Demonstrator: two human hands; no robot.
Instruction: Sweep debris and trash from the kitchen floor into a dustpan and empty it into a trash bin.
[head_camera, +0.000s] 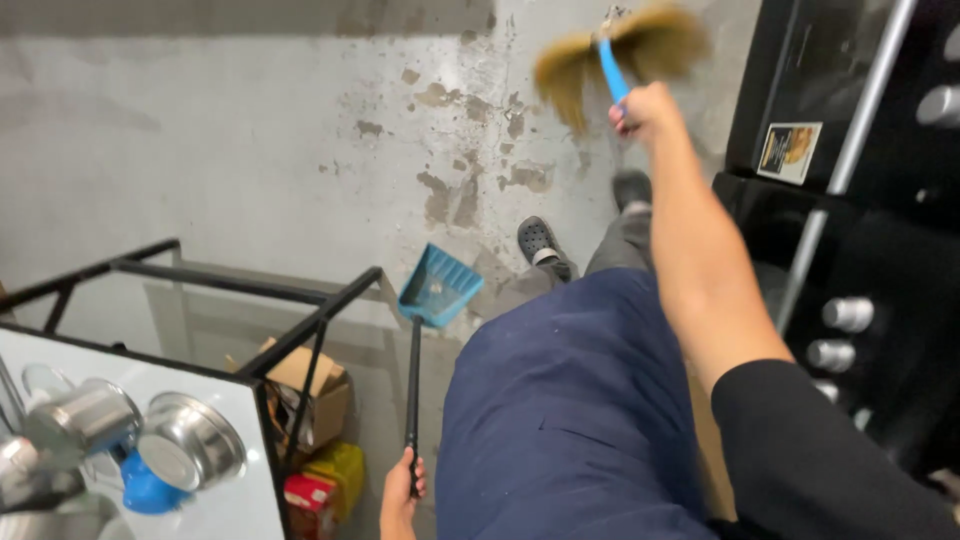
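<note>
Both grips were closed: left hand (401, 492) around the black dustpan handle, right hand (643, 108) around the blue broom handle.
At near left, a steel pot (193, 452) sat on the white surface (240, 505); the blue dustpan (439, 286) rested on the grey floor (250, 150), likely light, stiff plastic, best held high on its pole. Far right, the straw broom (620, 50) seemed light, its bristles soft, best gripped on the stiff handle.
</note>
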